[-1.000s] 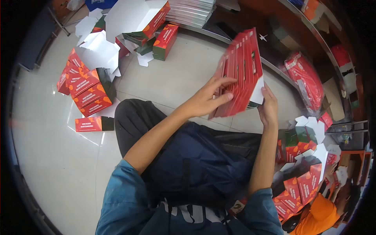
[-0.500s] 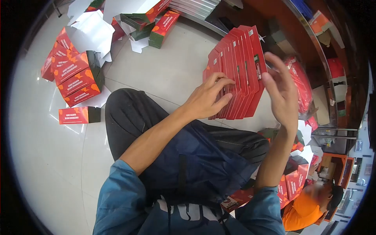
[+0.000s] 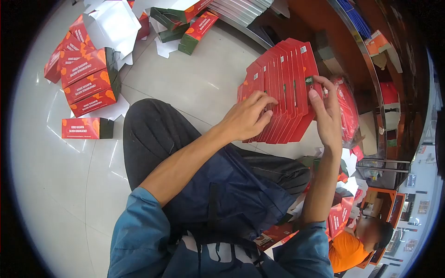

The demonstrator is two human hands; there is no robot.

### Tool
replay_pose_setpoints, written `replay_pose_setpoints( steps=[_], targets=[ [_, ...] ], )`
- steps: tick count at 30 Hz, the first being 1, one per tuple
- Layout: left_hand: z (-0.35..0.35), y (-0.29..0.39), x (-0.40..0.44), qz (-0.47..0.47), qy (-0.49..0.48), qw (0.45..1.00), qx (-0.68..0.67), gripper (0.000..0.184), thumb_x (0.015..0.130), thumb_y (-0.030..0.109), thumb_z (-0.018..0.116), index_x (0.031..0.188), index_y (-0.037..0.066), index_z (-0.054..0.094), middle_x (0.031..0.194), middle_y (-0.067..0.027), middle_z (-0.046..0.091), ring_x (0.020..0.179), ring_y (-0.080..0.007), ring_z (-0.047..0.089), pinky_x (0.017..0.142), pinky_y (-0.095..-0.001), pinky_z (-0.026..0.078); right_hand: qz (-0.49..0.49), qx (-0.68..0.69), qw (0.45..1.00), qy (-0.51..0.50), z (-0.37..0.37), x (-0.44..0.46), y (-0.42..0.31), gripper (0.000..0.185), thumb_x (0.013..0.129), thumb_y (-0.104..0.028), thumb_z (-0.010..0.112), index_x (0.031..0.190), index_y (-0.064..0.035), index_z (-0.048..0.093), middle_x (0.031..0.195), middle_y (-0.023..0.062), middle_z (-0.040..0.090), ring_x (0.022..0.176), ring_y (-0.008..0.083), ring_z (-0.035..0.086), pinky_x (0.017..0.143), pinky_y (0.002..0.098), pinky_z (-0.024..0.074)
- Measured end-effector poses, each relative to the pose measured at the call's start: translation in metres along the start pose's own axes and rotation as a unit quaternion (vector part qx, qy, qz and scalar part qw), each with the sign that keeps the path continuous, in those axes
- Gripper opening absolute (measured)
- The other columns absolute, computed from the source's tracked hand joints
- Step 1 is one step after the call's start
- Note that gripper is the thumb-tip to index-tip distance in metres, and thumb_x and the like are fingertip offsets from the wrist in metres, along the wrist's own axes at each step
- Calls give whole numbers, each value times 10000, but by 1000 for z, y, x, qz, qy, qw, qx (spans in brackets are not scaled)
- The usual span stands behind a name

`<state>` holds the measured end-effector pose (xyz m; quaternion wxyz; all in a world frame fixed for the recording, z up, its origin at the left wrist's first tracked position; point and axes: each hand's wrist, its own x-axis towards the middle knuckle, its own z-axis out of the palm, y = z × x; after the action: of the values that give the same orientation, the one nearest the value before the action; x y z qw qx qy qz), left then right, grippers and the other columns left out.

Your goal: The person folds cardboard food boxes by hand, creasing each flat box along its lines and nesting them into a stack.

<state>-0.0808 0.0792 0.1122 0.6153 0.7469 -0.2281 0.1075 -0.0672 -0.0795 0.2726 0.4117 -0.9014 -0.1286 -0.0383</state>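
A fanned stack of flat red cartons (image 3: 282, 111) stands above my lap, right of centre. My left hand (image 3: 250, 116) reaches its lower left side, with thumb and fingers curled on the edges of the sheets. At the right end, my right hand (image 3: 327, 111) has its thumb and forefinger together at the edge of the outermost carton, near a small green mark. The undersides of the cartons are hidden.
Folded red and green boxes (image 3: 88, 83) are piled at the left, with a single box (image 3: 87, 128) below them. A plastic-wrapped red bundle (image 3: 346, 111) lies at the right. A person in orange (image 3: 347, 250) is at the lower right.
The white-faced sheet at the right end is out of sight, and red faces show there. My right hand left the stack, rose open, then came back to its outer carton. The view has shifted.
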Motion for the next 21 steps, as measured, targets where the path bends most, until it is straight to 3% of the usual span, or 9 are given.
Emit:
replay_pose_setpoints(
  steps=[1, 4, 7, 10, 13, 16, 21],
  targets=[
    [0, -1, 0, 6, 6, 1000, 2, 281, 935, 170, 553, 1198, 73, 564, 1128, -116, 566, 924, -270, 627, 829, -375, 501, 47, 37, 998, -15, 1, -2, -4, 400, 935, 0, 504, 1327, -47, 441, 1143, 100, 605, 979, 118, 579, 811, 279, 486],
    [4, -1, 0, 17, 14, 1000, 2, 281, 929, 158, 554, 1195, 69, 566, 1108, -117, 574, 924, -267, 629, 821, -376, 502, -52, -50, 997, 7, -2, -1, 9, 347, 935, -5, 508, 1281, -25, 490, 1119, 98, 616, 953, 119, 590, 809, 274, 482],
    [3, 0, 0, 10, 9, 1000, -2, 282, 926, 153, 554, 1194, 66, 568, 1087, -118, 582, 925, -269, 630, 816, -375, 502, -83, -97, 991, -43, -12, 4, 24, 300, 923, -18, 546, 1223, -1, 534, 1078, 95, 631, 937, 117, 595, 803, 275, 483],
    [3, -1, 0, 10, 5, 1000, -10, 281, 927, 148, 549, 1194, 65, 569, 1069, -119, 590, 926, -279, 629, 812, -377, 503, 55, -133, 989, -29, -10, 2, 16, 232, 896, -14, 570, 1125, 15, 597, 1013, 95, 652, 922, 141, 616, 818, 292, 486],
    [3, -1, 0, 15, 10, 1000, -4, 281, 927, 145, 547, 1196, 69, 569, 1061, -124, 591, 924, -293, 627, 808, -380, 503, 30, -161, 986, -16, -3, -2, 3, 199, 912, -55, 595, 1088, 30, 629, 979, 76, 654, 918, 118, 605, 810, 271, 479],
    [2, 1, 0, 9, 9, 1000, -2, 292, 924, 145, 548, 1207, 79, 564, 1063, -130, 590, 922, -306, 625, 804, -389, 503, -148, -136, 977, 74, 2, 3, 18, 209, 865, -81, 645, 1047, 21, 648, 903, 117, 686, 885, 212, 662, 809, 322, 493],
    [0, 5, 0, 10, 10, 1000, 4, 329, 914, 141, 545, 1240, 100, 549, 1101, -133, 583, 920, -326, 624, 797, -409, 506, -53, -231, 972, 5, -1, -2, 7, 263, 820, -136, 713, 1043, -4, 662, 899, 157, 681, 865, 253, 666, 786, 338, 499]
  ],
)
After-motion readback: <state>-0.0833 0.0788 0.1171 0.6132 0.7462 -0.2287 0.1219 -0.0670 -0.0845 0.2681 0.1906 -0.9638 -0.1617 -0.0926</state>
